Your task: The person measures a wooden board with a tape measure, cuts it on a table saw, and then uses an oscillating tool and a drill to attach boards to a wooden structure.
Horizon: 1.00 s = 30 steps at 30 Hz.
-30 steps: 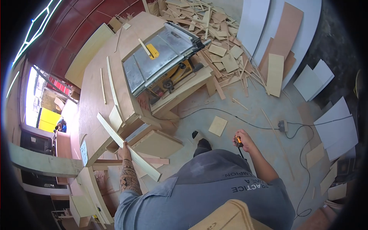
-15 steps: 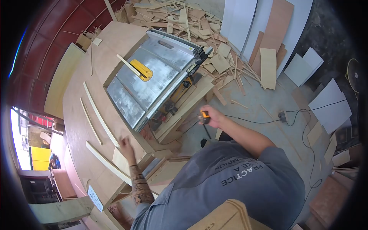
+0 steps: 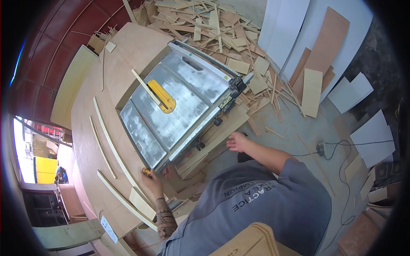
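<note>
My left hand [image 3: 152, 181] is closed around a small yellow and black tape measure [image 3: 147, 172], at the near corner of the table saw. Beyond the saw's front rail, my right hand [image 3: 236, 142] hangs with its fingers apart and nothing in them. The saw's metal top [image 3: 183, 89] is set into a large wooden bench [image 3: 87, 98]. A thin wood strip [image 3: 143, 85] lies across the saw, its near end by the yellow throat plate [image 3: 164, 100]. Long pale strips [image 3: 124, 194] rest on the bench to the left of my left hand.
Wood offcuts [image 3: 228, 36] are heaped behind the saw. White panels [image 3: 284, 25] and brown boards [image 3: 326, 38] lean at the upper right. A black cable [image 3: 341, 183] winds over the floor at the right. A yellow object [image 3: 45, 170] shows at the far left.
The tape measure has passed from my right hand to my left. My right hand has opened. My left hand has moved down and slightly right, to the saw's corner.
</note>
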Available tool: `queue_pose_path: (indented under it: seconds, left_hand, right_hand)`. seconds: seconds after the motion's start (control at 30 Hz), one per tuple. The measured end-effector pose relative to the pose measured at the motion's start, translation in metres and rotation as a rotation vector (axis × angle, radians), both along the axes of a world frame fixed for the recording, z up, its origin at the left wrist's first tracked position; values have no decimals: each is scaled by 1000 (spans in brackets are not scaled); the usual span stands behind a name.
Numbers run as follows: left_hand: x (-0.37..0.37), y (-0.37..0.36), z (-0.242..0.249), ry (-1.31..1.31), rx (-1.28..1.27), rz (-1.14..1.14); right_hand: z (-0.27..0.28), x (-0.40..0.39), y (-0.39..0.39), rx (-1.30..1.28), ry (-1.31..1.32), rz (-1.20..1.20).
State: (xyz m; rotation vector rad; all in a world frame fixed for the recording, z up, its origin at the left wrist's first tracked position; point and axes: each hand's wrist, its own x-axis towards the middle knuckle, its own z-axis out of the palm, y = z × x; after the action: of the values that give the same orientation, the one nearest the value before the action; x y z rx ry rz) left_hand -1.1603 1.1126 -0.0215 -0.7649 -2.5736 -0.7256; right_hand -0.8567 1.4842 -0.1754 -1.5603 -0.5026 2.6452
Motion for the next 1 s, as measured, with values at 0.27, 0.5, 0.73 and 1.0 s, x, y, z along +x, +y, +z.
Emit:
queue_pose_path:
  seconds: [0.27,0.5,0.73,1.0]
  left_hand:
    - [-45,-88,-20,-315,-646,555]
    - [-60,114,10,-279,-203,251]
    - [51,412,63,-689,43,-486]
    - [64,593,52,-1056,-63,-376]
  right_hand:
    - [-47,-57,195,-26,204,-586]
    - [-149,-126,214,1093,343,-175]
    - [-73,-64,205,911,125,116]
    - [44,-16,154,617,176,-246]
